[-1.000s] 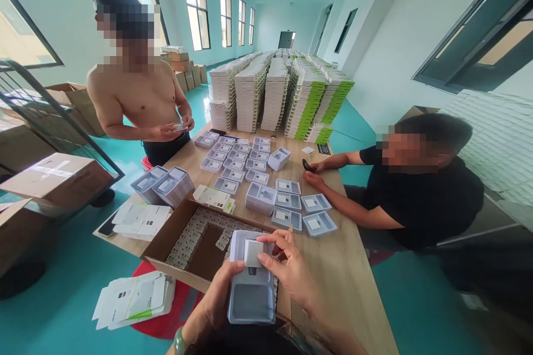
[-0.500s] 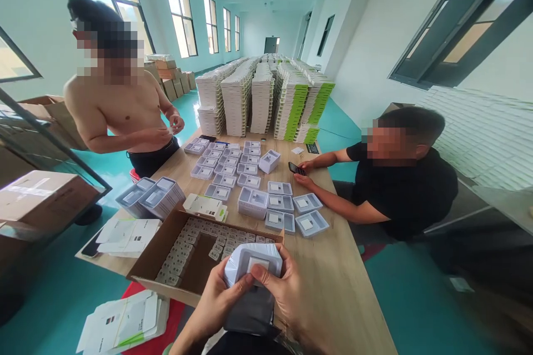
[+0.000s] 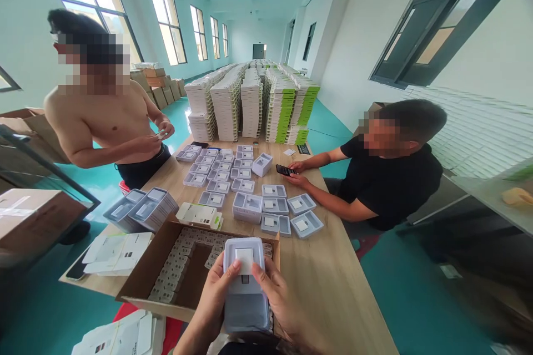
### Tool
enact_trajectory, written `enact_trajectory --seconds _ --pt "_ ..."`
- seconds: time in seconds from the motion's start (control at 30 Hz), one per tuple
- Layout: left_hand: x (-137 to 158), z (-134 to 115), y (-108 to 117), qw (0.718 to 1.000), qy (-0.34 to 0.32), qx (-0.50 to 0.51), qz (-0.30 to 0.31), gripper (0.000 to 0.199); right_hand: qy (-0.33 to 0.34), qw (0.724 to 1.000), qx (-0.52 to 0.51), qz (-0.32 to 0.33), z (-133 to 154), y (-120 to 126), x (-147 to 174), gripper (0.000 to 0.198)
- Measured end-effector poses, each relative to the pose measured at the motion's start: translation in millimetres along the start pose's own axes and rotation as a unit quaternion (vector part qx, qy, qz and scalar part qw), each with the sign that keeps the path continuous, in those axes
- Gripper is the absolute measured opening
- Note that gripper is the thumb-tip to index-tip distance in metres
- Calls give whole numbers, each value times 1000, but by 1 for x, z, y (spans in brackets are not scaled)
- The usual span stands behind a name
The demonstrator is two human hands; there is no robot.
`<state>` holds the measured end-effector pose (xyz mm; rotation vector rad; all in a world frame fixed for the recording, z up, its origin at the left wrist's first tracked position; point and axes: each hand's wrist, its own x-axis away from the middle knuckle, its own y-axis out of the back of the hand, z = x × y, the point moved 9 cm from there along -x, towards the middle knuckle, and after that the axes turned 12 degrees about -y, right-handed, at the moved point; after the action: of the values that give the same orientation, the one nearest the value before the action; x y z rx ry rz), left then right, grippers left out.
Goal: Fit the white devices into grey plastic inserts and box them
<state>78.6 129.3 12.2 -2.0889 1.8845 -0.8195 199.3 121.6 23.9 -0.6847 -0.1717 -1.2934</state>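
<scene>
The tray (image 3: 247, 310) was above the right end of the carton (image 3: 185, 274), held up between the person's two hands. The left hand (image 3: 216, 291) was curled around the tray's left side, its thumb pressed on the lower left corner of a white square (image 3: 244, 258) seated in the tray's far half. The right hand (image 3: 275, 288) was curled around the other side, its thumb lying beside the square's lower right corner; neither hand was spread wide. A small dark piece (image 3: 245, 279) showed just under the square.

The carton sat on the bench (image 3: 325, 277), with rows of small packs (image 3: 169, 272) inside and its brown bottom bare in the middle. Left of the carton lay flat boxes (image 3: 119, 252), partly over a phone (image 3: 76, 270). Just behind the carton were more boxes (image 3: 197, 215) and two tall stacks of trays (image 3: 144, 209). Farther beyond the carton, filled trays (image 3: 219, 175) stood in rows. Past the carton's far left side, a co-worker (image 3: 106, 122) stood with a small item in the fingers; well to its right, another (image 3: 395, 177) sat holding a dark phone (image 3: 285, 170).
</scene>
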Motion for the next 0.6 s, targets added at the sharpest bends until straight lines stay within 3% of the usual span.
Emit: enact_trajectory --seconds 0.27,0.4,0.47,0.5,0.6 --pt "3 -30 -5 993 -85 -87 7 52 97 990 88 -43 10 -3 -1 48" --pt "1 -13 4 998 -39 -38 -31 58 124 984 75 -105 -4 13 -4 76" --pt "1 -1 12 998 -3 -17 -64 64 119 985 80 -101 -16 18 -5 93" --pt "2 3 15 997 8 -13 -79 65 110 986 88 -91 -22 18 -5 91" --pt "4 10 18 995 19 -18 -96 64 89 985 126 -75 -27 17 4 60"
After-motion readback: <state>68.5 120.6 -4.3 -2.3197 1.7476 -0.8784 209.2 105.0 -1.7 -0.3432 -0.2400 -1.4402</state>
